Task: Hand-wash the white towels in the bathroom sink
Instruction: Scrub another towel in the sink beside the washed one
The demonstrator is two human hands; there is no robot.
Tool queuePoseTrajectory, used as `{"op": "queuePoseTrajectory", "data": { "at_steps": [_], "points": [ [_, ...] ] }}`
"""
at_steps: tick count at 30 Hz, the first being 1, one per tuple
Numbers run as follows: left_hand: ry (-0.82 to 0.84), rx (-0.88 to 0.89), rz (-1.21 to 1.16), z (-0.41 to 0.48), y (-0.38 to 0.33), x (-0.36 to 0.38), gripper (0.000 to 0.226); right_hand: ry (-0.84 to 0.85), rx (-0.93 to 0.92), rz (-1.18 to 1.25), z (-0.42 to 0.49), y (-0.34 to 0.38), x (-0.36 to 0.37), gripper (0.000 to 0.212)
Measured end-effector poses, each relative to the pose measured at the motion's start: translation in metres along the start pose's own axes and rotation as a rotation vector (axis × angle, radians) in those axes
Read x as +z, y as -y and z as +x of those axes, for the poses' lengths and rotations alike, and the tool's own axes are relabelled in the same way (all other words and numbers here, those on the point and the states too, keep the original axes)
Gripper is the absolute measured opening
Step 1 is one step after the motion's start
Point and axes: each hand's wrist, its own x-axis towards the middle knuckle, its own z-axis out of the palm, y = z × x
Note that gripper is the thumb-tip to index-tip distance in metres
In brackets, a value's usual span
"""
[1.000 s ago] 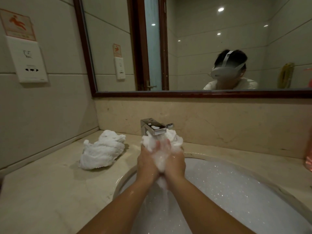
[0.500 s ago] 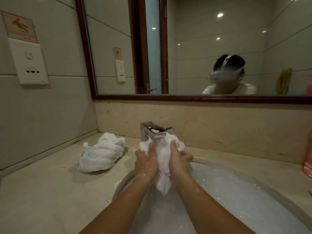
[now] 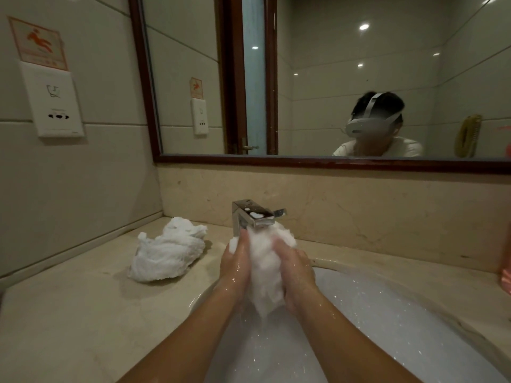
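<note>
Pink object (image 3: 506, 276) at the right edge — mostly out of frame; near side of sink (image 3: 356, 268) too.

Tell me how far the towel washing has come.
Seemingly done: one crumpled white towel lies on the beige stone counter. In hand: the left hand and right hand squeeze a second white towel under the chrome tap, above the foamy round sink. Left: probably rinsing it.

Tiled walls (image 3: 83, 189) — framed mirror (image 3: 331, 92).
</note>
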Motion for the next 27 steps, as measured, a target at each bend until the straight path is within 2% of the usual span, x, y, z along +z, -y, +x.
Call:
{"op": "queuePoseTrajectory", "data": {
  "at_steps": [2,4,5,8,13,17,20,22,25,26,27],
  "points": [
    [-0.055,0.019,0.004,0.000,-0.002,0.000,0.054,-0.002,0.009,0.017,0.002,-0.001,-0.002,0.064],
    [-0.088,0.021,-0.015,0.001,-0.002,-0.001,0.057,0.029,0.024,0.059,0.004,-0.001,-0.003,0.072],
    [-0.071,0.024,-0.011,0.001,-0.001,-0.001,0.058,0.048,0.020,0.061,0.005,-0.002,-0.003,0.074],
    [0.009,0.078,0.096,0.000,0.001,0.000,0.058,0.042,-0.048,0.007,0.002,-0.001,0.000,0.058],
    [-0.071,0.152,0.267,0.003,0.000,0.001,0.053,-0.029,-0.183,-0.176,0.005,-0.004,0.010,0.074],
    [-0.140,0.077,0.106,0.004,-0.004,-0.001,0.050,-0.006,-0.105,-0.097,0.000,0.001,0.004,0.067],
    [-0.090,0.044,-0.038,0.007,-0.002,-0.005,0.075,0.033,0.025,-0.043,0.002,0.000,0.001,0.087],
    [-0.031,0.052,-0.090,0.004,-0.001,-0.007,0.083,0.047,0.072,0.003,0.001,0.003,0.002,0.085],
    [0.064,0.086,-0.128,-0.002,-0.002,-0.008,0.074,-0.028,0.079,0.133,0.005,0.006,0.010,0.101],
    [0.087,0.101,-0.122,-0.005,-0.002,-0.006,0.070,-0.047,0.083,0.214,0.007,0.006,0.012,0.103],
    [0.102,0.116,-0.103,-0.008,-0.001,-0.004,0.066,-0.038,0.078,0.295,0.007,0.007,0.013,0.094]
  ]
}}
